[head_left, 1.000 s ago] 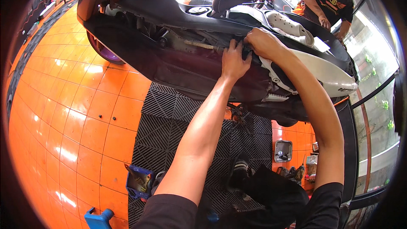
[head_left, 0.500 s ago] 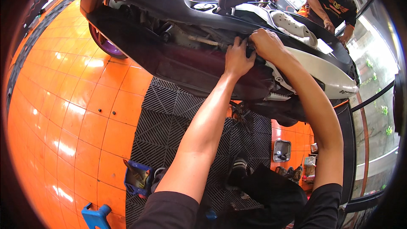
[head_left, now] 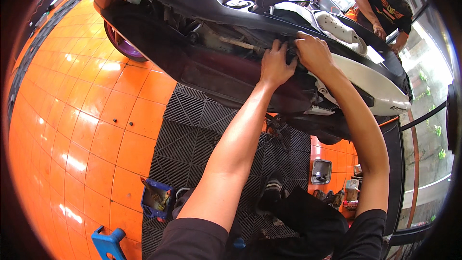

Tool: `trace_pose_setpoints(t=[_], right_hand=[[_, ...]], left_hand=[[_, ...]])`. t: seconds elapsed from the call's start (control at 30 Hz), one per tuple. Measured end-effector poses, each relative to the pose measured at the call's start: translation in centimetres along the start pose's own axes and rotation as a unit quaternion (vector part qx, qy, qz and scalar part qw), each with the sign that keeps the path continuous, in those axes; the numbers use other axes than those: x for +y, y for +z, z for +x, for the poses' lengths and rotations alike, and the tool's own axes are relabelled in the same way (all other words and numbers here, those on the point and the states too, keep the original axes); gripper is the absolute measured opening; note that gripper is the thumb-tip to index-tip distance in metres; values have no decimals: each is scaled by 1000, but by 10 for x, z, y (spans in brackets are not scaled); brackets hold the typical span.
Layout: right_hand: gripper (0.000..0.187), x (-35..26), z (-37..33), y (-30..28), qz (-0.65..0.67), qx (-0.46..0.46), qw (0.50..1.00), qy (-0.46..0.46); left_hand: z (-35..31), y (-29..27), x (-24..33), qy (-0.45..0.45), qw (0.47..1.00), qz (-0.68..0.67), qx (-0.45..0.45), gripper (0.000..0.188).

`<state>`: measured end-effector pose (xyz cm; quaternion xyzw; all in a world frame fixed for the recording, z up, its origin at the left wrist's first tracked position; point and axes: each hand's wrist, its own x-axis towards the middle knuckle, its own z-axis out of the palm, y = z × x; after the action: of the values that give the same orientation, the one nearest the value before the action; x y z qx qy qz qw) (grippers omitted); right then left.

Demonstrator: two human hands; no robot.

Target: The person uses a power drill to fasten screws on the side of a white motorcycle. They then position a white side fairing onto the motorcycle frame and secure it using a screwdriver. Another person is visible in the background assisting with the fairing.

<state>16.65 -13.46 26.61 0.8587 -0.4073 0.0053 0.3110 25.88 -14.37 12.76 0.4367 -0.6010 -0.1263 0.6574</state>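
A motor scooter with dark body panels (head_left: 211, 84) and a white rear side panel (head_left: 365, 79) stretches across the upper part of the view. Along its side a gap exposes the inside, where a pale rod-like part (head_left: 240, 43) shows. At the right end of this gap my left hand (head_left: 276, 67) reaches in from below, fingers bent around a small dark part. My right hand (head_left: 313, 52) pinches at the same spot just to the right, knuckles up. What the fingertips hold is mostly hidden by the hands and too dark to name.
A grey perforated clog (head_left: 339, 31) lies on the scooter, near another person (head_left: 380, 14) at the far right. Below are a black ribbed mat (head_left: 187, 139), a blue tool bin (head_left: 156, 202), a blue stool (head_left: 108, 243) and a metal tray (head_left: 321, 171). Orange tiles (head_left: 72, 130) spread left.
The whole view has shifted slightly, so the scooter sits a little farther right. Both hands stay at the same spot on it, with only slight finger movement.
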Motion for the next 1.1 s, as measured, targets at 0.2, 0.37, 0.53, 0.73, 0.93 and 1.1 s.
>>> trace_pose_setpoints(t=[0.2, 0.37, 0.53, 0.73, 0.93, 1.1], right_hand=[[11, 5, 2, -2, 25, 1, 1000, 5], [12, 8, 3, 3, 43, 39, 998, -7], [12, 9, 5, 1, 45, 8, 999, -7], [12, 7, 8, 3, 16, -2, 1000, 5], [16, 7, 5, 5, 53, 21, 998, 14], [18, 5, 2, 11, 12, 15, 1000, 17]], left_hand=[[0, -1, 2, 6, 1000, 12, 8, 49], [1, -1, 3, 2, 1000, 14, 5, 49], [3, -4, 2, 6, 1000, 15, 6, 49], [1, -6, 5, -9, 1000, 1, 1, 50], [1, -5, 4, 1, 1000, 10, -1, 52], [0, -2, 1, 4, 1000, 0, -4, 52]])
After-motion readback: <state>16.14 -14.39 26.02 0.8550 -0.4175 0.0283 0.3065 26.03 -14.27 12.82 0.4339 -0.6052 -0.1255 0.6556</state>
